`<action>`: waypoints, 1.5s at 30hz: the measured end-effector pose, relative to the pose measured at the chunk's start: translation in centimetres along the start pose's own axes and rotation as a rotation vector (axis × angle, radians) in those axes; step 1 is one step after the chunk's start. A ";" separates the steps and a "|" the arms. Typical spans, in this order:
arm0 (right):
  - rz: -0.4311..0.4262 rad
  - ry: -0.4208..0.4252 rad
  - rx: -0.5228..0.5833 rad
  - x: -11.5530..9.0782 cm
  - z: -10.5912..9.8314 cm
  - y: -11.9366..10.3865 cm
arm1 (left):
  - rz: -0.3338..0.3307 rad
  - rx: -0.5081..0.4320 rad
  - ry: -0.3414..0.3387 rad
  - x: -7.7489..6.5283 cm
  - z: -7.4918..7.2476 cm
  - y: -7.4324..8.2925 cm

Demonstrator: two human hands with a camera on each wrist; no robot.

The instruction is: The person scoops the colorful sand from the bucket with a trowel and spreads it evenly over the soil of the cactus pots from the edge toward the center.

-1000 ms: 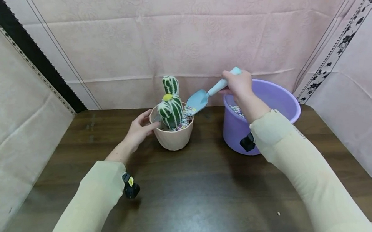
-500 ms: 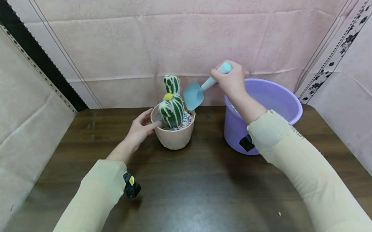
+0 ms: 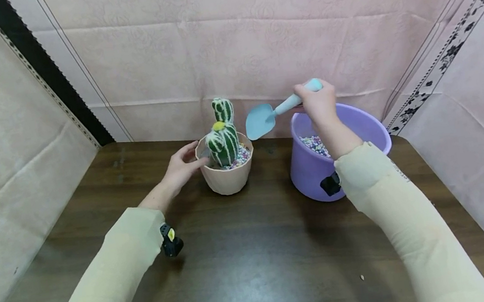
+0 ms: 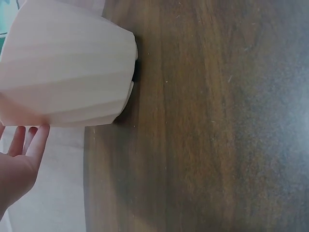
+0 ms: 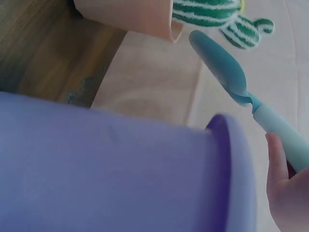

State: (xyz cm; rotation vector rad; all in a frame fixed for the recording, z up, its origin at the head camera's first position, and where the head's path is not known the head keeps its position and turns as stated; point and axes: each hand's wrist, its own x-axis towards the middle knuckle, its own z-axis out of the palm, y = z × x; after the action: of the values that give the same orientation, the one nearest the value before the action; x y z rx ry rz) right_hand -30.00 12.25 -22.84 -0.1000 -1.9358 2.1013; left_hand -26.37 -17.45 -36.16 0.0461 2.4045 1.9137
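Note:
In the head view, my left hand (image 3: 182, 168) holds the left side of a cream flowerpot (image 3: 227, 180), thumb and fingers spread at its rim. The left wrist view shows fingertips (image 4: 42, 133) against the pot's outer wall. A green-and-white cactus (image 3: 224, 145) with a yellow flower stands in the pot, with small coloured pebbles (image 3: 242, 156) at its right side. My right hand (image 3: 319, 101) grips the handle of a light-blue trowel (image 3: 261, 121) above the purple bucket's left part. The trowel's blade points left, just right of the pot's rim; no pebbles show on it.
The purple bucket (image 3: 310, 175) stands on the dark wooden table (image 3: 246, 256), right of the pot, with more coloured pebbles (image 3: 315, 146) inside. Cloth-covered walls (image 3: 266, 52) close off the back and both sides. One small pale speck (image 3: 362, 277) lies at the front right.
The trowel, first tilted over the pot's pebbles, has lifted away, turned, and shifted right with my right hand. Pebbles seen at its blade a second ago are gone. My left hand stays put.

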 end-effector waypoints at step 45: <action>0.169 0.237 0.242 1.2 -16.4 -2.5 | 0.273 -0.043 -0.177 -1.3 12.8 8.3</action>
State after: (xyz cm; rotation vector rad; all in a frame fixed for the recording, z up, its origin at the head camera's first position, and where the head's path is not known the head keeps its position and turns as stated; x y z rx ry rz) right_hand -26.87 28.51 -21.81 -0.4545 -1.5750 2.2945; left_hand -24.26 -3.20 -30.91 0.5433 2.3387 1.9684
